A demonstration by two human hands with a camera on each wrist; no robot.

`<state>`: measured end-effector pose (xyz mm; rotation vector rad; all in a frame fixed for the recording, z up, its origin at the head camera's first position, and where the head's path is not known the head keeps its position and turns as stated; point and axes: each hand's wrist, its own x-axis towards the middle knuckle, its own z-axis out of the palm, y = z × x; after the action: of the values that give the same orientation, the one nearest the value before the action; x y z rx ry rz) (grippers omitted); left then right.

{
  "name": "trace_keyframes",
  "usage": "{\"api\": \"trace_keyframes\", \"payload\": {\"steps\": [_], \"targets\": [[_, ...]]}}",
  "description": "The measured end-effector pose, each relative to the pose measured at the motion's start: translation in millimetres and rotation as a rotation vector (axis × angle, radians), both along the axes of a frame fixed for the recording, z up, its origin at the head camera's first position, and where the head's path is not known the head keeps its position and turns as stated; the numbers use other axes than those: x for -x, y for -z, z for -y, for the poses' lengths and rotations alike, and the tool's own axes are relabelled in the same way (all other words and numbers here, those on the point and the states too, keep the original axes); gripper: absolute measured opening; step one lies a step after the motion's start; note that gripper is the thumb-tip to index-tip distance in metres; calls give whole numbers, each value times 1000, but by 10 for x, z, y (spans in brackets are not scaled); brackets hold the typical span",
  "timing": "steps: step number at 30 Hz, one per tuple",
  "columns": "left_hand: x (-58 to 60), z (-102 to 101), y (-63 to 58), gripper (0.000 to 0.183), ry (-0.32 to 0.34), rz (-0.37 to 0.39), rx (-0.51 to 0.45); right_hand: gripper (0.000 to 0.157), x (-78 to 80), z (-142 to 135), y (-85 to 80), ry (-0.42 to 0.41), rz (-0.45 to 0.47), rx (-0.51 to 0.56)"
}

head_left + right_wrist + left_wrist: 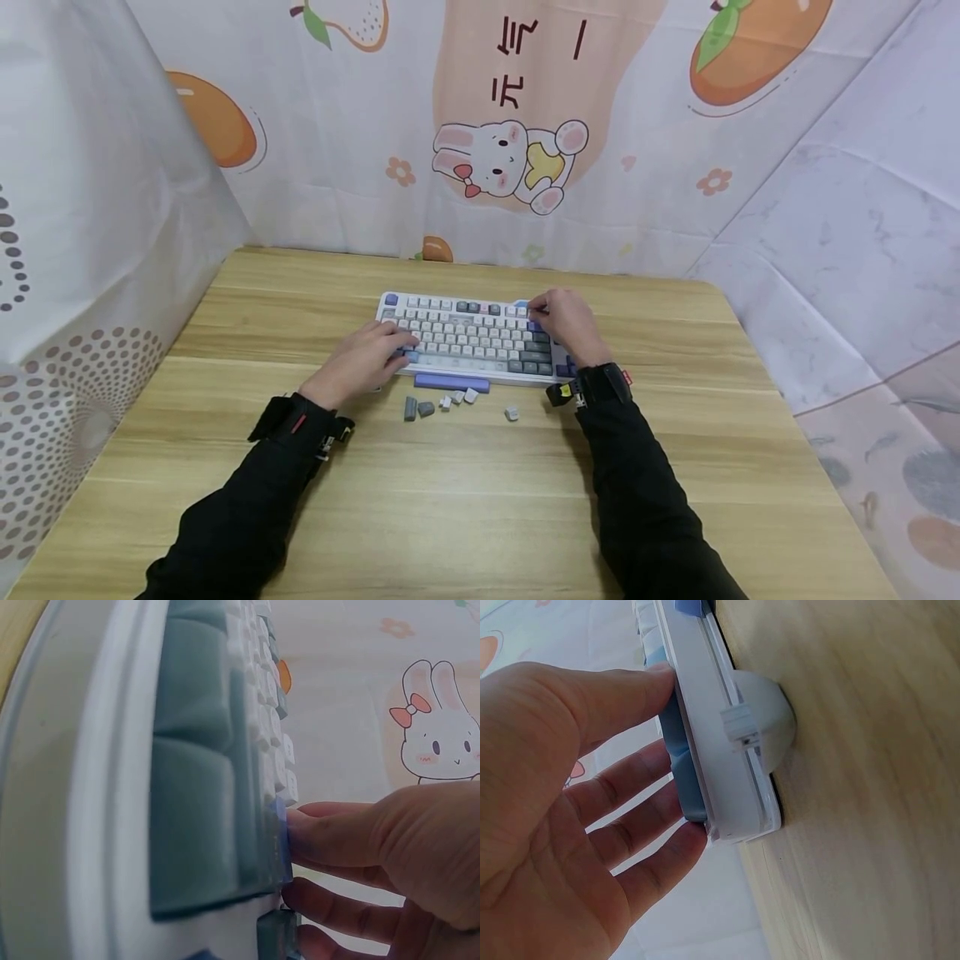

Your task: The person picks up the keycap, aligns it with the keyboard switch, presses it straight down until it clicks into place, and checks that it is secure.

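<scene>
A white keyboard [480, 379] with white, grey and purple keys lies across the table. My left hand [363, 354] rests on its front left corner, fingers loosely spread over the keys. In the left wrist view the thumb touches the edge of a blue-grey keycap [676, 735]. At the keyboard's far right corner my right hand [568, 323] has thumb and fingers drawn together. The right wrist view shows the thumb on a purple keycap [280, 836] that it pinches, the fingers partly hidden behind.
A long purple keycap [452, 382] lies along the keyboard's front edge. Before it are dark grey keycaps [410, 408], several light keycaps [471, 395] and a lone one [512, 413] to the right. A patterned curtain [337, 167] hangs behind the wooden table [420, 500].
</scene>
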<state>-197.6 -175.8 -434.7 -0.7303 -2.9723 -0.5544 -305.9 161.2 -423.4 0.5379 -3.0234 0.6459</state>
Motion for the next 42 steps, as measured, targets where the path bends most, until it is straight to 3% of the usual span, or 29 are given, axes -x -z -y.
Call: {"api": "trace_keyframes", "payload": {"steps": [12, 22, 32, 42], "targets": [[-35, -14, 21, 33, 8, 20, -20, 17, -99, -50, -17, -11, -1, 9], [-21, 10, 1, 33, 21, 4, -24, 21, -237, -98, -153, -48, -15, 64], [-15, 10, -47, 34, 38, -4, 4, 21, -499, 53, -290, -243, -33, -8], [-49, -80, -139, 27, 103, -66, -15, 16, -667, 261, -257, -403, -21, -61]]}}
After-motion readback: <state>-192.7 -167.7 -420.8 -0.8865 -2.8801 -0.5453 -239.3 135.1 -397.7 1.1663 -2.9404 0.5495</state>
